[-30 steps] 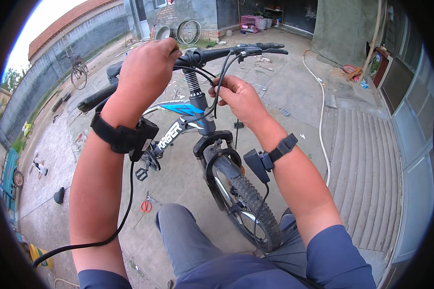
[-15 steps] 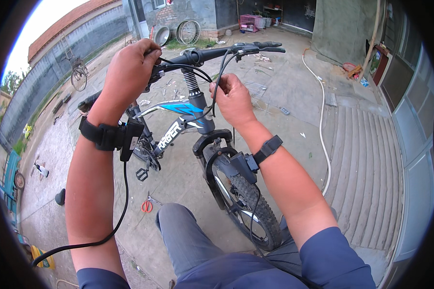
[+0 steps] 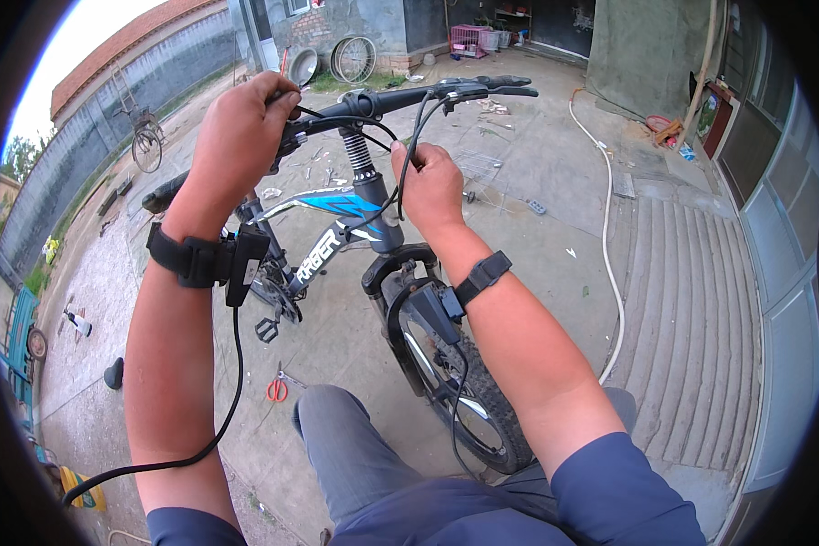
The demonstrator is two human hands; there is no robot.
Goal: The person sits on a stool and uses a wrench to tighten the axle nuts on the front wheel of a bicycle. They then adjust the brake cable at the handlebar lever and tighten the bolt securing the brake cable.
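A grey, white and blue bicycle (image 3: 359, 202) stands before me, its front wheel (image 3: 482, 391) pointing toward my legs. My left hand (image 3: 246, 127) is closed above the left part of the handlebar (image 3: 400, 100), thumb and fingertips pinched on a black cable (image 3: 311, 113) that runs right from them. What lies under those fingers is partly hidden. My right hand (image 3: 432, 187) is closed around the same or another black cable, right of the spring-like steering stem (image 3: 358, 155); I cannot tell which. Other black cables loop down from the brake lever (image 3: 510, 91).
Red-handled scissors (image 3: 278, 389) lie on the ground by my left knee. Scattered tools and a wire rack (image 3: 478, 166) lie beyond the bicycle. A white hose (image 3: 610, 227) runs along ridged concrete steps (image 3: 692, 328) on the right. A black saddle-like piece (image 3: 114, 373) lies left.
My right hand and forearm have shifted slightly left, and the hand has turned with its fingers curled in more. The cables beside it have moved a little. My left hand stays nearly in place.
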